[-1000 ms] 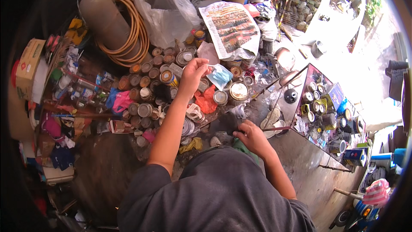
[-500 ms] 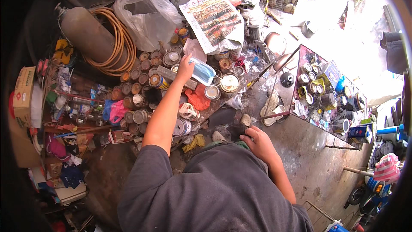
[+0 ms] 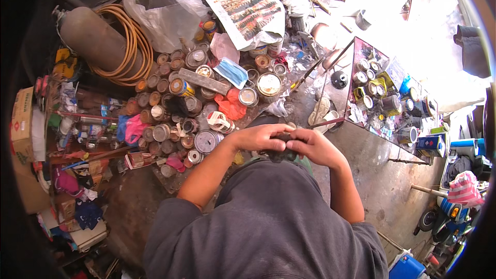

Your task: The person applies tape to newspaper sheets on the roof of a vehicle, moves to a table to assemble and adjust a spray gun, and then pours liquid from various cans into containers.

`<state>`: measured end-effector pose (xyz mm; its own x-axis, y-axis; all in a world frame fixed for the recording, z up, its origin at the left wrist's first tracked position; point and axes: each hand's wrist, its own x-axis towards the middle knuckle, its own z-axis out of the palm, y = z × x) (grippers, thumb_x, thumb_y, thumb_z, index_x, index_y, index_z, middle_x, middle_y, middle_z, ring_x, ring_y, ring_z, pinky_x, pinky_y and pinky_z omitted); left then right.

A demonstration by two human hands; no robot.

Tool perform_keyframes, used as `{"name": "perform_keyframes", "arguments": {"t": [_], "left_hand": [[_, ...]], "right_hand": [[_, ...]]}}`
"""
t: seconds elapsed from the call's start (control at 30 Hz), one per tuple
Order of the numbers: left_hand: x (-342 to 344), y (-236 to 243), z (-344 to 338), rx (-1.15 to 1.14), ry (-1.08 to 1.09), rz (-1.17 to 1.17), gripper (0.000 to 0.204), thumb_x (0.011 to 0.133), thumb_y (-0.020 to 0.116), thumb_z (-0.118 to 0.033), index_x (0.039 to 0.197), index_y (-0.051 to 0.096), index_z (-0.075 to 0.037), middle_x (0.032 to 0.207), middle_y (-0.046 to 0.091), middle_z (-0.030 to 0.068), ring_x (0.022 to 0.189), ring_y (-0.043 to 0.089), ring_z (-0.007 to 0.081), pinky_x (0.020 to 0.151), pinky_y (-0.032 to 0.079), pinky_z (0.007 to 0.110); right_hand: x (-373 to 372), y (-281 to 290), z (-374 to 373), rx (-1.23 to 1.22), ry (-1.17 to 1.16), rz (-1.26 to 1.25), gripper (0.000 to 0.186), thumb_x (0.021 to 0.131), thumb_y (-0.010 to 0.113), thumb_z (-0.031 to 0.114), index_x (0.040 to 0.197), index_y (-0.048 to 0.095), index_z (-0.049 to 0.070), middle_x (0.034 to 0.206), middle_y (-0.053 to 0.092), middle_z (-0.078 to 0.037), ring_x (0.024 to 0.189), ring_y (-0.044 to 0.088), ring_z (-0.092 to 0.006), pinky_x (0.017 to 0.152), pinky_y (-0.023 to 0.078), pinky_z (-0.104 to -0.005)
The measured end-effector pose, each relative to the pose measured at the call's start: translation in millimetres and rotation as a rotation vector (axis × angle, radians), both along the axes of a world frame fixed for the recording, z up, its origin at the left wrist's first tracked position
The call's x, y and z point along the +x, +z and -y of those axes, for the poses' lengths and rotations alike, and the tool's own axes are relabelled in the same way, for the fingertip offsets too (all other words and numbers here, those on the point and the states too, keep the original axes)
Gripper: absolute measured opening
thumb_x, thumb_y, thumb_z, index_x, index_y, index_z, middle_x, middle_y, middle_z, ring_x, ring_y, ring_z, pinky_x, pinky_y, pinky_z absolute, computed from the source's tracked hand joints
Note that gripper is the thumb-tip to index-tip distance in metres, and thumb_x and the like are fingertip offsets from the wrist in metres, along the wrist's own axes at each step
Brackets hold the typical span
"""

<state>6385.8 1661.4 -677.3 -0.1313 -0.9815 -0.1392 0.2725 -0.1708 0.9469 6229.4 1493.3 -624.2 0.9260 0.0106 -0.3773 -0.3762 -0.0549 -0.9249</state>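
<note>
Left hand [image 3: 261, 138] and right hand [image 3: 316, 146]: fingers closed around dark object [image 3: 283, 137] between them; object partly hidden, kind unclear. Ahead, leftward: tins [image 3: 208, 141] crowd area; face mask [image 3: 232, 73] beside wooden bar [image 3: 204, 81], red bag [image 3: 231, 104] near. Right: metal frame [image 3: 330, 123] obstructs.

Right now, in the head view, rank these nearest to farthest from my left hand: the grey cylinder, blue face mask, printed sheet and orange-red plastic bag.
Nearest to your left hand first:
1. Orange-red plastic bag, beyond it, slightly left.
2. Blue face mask, just beyond the bag.
3. Printed sheet, upper middle.
4. Grey cylinder, far upper left.
</note>
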Motion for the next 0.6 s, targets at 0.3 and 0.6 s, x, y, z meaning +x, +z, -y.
{"name": "perform_keyframes", "arguments": {"t": [0.3,0.6], "left_hand": [[0,-12,-43,0.15,0.333,-0.018,0.029,0.096,0.065,-0.035,0.104,0.06,-0.007,0.088,0.06,-0.0045,0.076,0.053,0.004,0.069,0.044,0.02],[-20,-23,-46,0.268,0.652,-0.16,0.021,0.102,0.057,-0.022,0.113,0.062,-0.005,0.102,0.064,-0.0031,0.094,0.059,0.0048,0.083,0.048,0.022]], "right_hand": [[-10,-12,27,0.24,-0.398,0.039,0.019,0.098,0.061,0.016,0.11,0.064,0.001,0.082,0.058,0.002,0.069,0.053,-0.0057,0.064,0.046,-0.0217],[-14,18,-6,-0.144,-0.619,0.331,0.05,0.089,0.06,0.002,0.138,0.047,0.0,0.128,0.058,-0.01,0.072,0.057,-0.0067,0.067,0.049,-0.0228]]}}
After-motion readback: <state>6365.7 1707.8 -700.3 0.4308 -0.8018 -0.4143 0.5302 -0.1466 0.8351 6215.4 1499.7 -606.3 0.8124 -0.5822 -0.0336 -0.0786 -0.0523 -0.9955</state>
